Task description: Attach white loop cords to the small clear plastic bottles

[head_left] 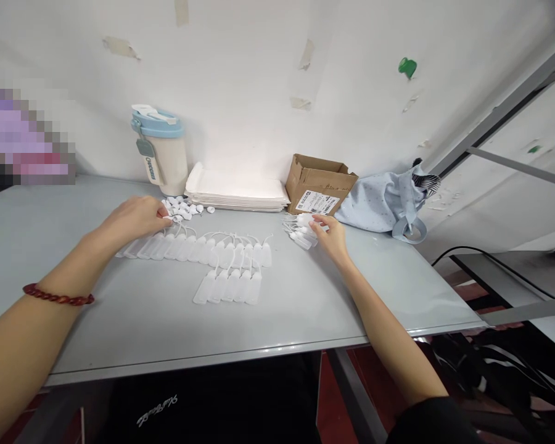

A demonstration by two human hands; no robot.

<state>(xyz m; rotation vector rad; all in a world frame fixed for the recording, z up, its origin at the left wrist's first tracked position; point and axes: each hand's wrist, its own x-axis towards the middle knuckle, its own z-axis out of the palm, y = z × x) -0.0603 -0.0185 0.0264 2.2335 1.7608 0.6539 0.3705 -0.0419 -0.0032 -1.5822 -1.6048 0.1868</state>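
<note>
My left hand (136, 217) is at the edge of a pile of small white caps (182, 209), thumb and fingers pinched together. Whatever lies between those fingertips is too small to make out. Over on the right, my right hand (330, 235) pinches a translucent white plastic tag in a loose heap of looped tags (301, 233). A long row of similar tags (198, 250), with thin loops at their tops, lies across the table between the hands. Below it is a shorter row of several tags (234, 287), side by side.
A cream tumbler with a blue lid (164, 145) stands by the wall. Next to it are a stack of white paper packets (238, 192), an opened cardboard box (321, 185) and a light blue cloth bag (379, 200). The grey table's front edge (259, 353) runs nearest me; a metal frame rises right.
</note>
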